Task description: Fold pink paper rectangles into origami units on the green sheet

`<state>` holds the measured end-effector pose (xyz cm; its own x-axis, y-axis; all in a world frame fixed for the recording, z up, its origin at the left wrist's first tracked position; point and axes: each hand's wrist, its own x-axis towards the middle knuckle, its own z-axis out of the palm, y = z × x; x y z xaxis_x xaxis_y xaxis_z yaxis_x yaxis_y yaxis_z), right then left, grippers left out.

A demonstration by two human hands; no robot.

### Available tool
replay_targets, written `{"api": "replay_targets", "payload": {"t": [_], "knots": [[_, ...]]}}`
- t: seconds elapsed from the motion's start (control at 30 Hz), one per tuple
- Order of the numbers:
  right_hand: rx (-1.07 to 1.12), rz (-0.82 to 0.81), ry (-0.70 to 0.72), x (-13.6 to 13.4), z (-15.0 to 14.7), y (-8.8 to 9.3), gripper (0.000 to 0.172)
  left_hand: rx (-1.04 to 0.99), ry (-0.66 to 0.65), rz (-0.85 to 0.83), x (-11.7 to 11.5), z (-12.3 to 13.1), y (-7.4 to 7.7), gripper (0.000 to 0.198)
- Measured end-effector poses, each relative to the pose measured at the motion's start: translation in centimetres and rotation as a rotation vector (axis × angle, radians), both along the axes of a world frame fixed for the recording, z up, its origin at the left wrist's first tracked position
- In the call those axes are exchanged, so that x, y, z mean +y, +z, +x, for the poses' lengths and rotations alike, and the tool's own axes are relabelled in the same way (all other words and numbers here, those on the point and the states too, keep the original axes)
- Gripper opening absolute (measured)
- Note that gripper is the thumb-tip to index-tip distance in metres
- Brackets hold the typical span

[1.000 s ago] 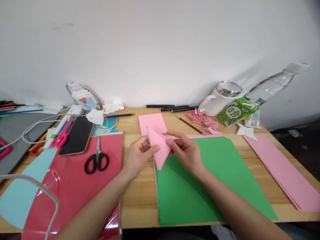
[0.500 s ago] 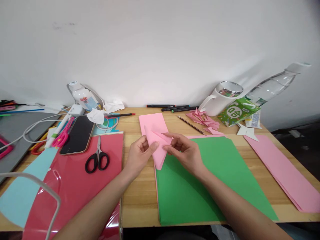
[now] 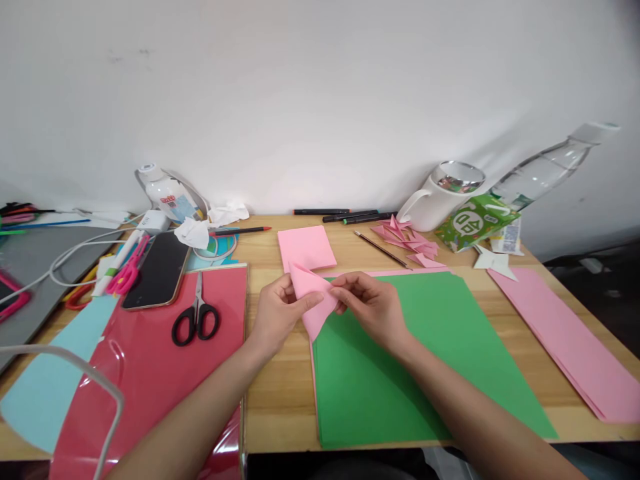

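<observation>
A folded piece of pink paper point(image 3: 316, 308) is held up between both my hands, above the left edge of a stack of green paper point(image 3: 425, 360). My left hand point(image 3: 278, 313) pinches its left side, thumb across the front. At the right corner, my right hand point(image 3: 371, 307) grips the paper between thumb and fingers; some fingertips are hidden behind. Just beyond lies a stack of pink paper squares point(image 3: 306, 245). Several folded pink paper pieces point(image 3: 406, 241) sit farther right, beside a pencil point(image 3: 383, 250).
On the left, black-handled scissors point(image 3: 196, 317) and a phone point(image 3: 157, 270) rest on a red paper pack point(image 3: 165, 373). A white mug point(image 3: 440, 200), a green box point(image 3: 475, 223) and a leaning plastic bottle point(image 3: 550, 170) stand at back right. Long pink sheets point(image 3: 565, 340) lie right.
The right flap of the pink paper has been brought in and folded over, so the piece looks narrower. My right thumb has moved up to the fold; my left hand stays nearly in place.
</observation>
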<state>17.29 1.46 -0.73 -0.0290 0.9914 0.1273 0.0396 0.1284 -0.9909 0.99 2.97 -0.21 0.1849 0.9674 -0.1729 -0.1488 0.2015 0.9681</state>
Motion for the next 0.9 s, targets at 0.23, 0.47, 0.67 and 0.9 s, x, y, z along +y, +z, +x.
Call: {"api": "replay_targets", "payload": {"t": [0.23, 0.47, 0.67, 0.9], "knots": [[0.002, 0.004, -0.014, -0.22, -0.27, -0.40, 0.030, -0.081, 0.098, -0.052, 0.25, 0.17, 0.04, 0.036], [0.059, -0.035, -0.013, -0.52, -0.61, 0.29, 0.023, -0.090, 0.103, -0.064, 0.11, 0.23, 0.07, 0.034], [0.075, -0.062, -0.009, -0.53, -0.66, 0.60, 0.024, -0.071, 0.105, -0.055, 0.13, 0.21, -0.16, 0.033], [0.047, -0.035, -0.009, -0.54, -0.54, 0.37, 0.024, -0.077, 0.109, -0.080, 0.00, 0.30, 0.15, 0.034]]}}
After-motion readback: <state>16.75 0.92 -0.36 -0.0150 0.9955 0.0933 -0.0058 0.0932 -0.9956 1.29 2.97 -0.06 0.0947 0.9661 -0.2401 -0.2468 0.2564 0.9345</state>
